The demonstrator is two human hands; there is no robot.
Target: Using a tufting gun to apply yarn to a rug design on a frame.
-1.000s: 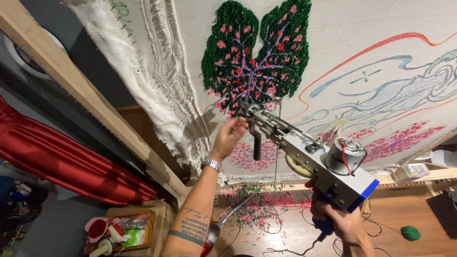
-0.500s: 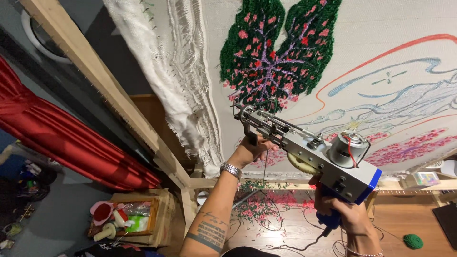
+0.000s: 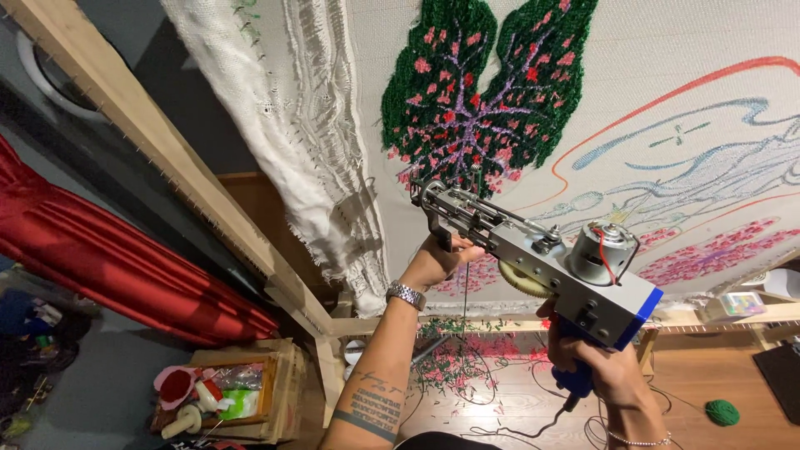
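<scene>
A red curtain (image 3: 125, 258) is seen at far left, beside a wooden frame (image 3: 167, 158) carrying white cloth (image 3: 517, 50). A tufting gun (image 3: 542, 258) is held against the cloth: its front handle is grasped by the left hand (image 3: 437, 260), its blue grip by the right hand (image 3: 596, 367). A green yarn ball (image 3: 722, 412) lies on the floor.

A rug-tufting workshop: backing cloth (image 3: 667, 50) stretched on a wooden frame (image 3: 167, 158) bears a half-tufted leaf design (image 3: 479, 92), with yarn scraps (image 3: 467, 358) littering the wooden floor (image 3: 692, 375) below.
</scene>
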